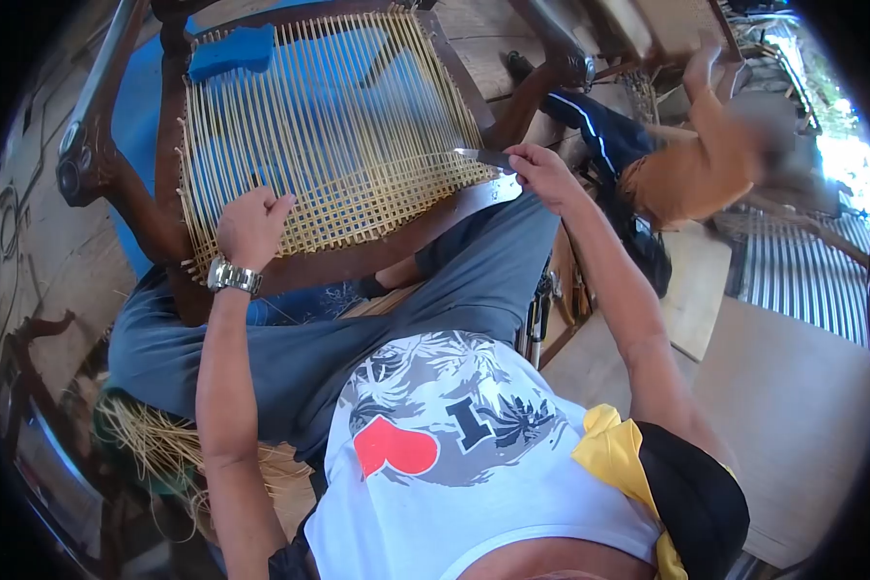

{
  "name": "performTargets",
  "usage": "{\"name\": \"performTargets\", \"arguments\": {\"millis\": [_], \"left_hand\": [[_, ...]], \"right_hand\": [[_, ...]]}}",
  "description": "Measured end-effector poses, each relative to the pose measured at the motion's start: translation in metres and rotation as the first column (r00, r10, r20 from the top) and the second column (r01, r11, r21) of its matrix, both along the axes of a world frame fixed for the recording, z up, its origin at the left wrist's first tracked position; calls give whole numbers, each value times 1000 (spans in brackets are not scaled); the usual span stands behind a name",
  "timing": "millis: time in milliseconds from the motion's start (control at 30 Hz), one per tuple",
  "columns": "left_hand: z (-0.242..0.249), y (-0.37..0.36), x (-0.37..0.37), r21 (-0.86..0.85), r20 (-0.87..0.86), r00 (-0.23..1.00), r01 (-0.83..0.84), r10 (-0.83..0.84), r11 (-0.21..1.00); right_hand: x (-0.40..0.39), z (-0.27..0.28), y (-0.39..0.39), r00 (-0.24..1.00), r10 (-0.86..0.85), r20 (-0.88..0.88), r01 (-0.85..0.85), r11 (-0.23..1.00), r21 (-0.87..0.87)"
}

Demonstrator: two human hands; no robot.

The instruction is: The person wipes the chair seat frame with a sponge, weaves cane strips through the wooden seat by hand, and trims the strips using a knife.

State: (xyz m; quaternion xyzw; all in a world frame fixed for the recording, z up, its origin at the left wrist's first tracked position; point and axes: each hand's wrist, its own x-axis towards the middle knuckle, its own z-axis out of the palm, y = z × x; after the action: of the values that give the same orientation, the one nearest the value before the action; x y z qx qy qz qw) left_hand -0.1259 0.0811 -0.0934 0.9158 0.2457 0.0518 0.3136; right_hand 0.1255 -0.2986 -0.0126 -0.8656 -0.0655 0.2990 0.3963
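A dark wooden chair frame (290, 275) stands before me, its seat strung with pale cane strands (319, 106). Cross strands are woven into the part nearest me, while farther back they run one way only. My left hand (251, 230) rests at the near left of the weave with curled fingers; whatever they may hold is hidden. In my right hand (548, 181) is a thin knife (488, 157), its blade pointing left over the right edge of the seat. A blue sponge (232, 52) lies on the far left corner of the cane.
Chair arms (92, 179) rise on both sides of the seat. Loose cane strips (155, 445) hang in a bundle at lower left. Another person (686, 164) in an orange top sits at the right, near boards (793, 425) and a corrugated sheet (807, 275).
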Motion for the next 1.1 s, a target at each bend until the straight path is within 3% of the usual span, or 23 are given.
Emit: {"name": "performTargets", "arguments": {"millis": [67,167,267,300,400,500,600,700,800,900,967,1000,1100], "left_hand": [[-1,1,0,-11,-20,1000,-21,20,1000],[0,2,0,7,-24,1000,-8,8,1000],[3,3,0,32,-34,999,-13,14,999],[3,4,-1,38,-36,999,-19,21,999],[3,4,-3,32,-26,999,-31,32,999],[-1,7,-3,7,-9,1000,-22,22,1000],[-1,7,-2,-22,-9,999,-39,39,999],[-1,7,-2,-37,19,999,-45,46,998],[-2,9,-2,-23,0,999,-48,48,999],[4,9,-4,-8,51,999,5,-5,1000],[5,9,-7,21,49,999,-2,1,1000],[5,9,-8,31,46,999,-10,9,999],[13,8,-11,0,32,999,-27,27,1000]], "right_hand": [[10,5,1,992,116,55,-110,989,-97],[21,32,21,952,43,302,-27,998,-57],[21,31,35,885,245,395,-167,961,-223],[32,30,36,811,510,286,-407,843,-352],[35,29,36,733,409,543,-199,893,-404],[36,34,38,758,570,319,-394,789,-472],[32,40,47,692,358,627,-116,912,-393],[43,40,34,642,653,402,-358,719,-596],[39,58,45,743,369,558,-136,900,-415],[20,55,62,695,222,684,-24,958,-286],[29,54,56,778,501,378,-305,828,-470],[33,52,58,763,617,194,-454,725,-518],[37,45,70,739,366,565,-174,915,-365]]}}
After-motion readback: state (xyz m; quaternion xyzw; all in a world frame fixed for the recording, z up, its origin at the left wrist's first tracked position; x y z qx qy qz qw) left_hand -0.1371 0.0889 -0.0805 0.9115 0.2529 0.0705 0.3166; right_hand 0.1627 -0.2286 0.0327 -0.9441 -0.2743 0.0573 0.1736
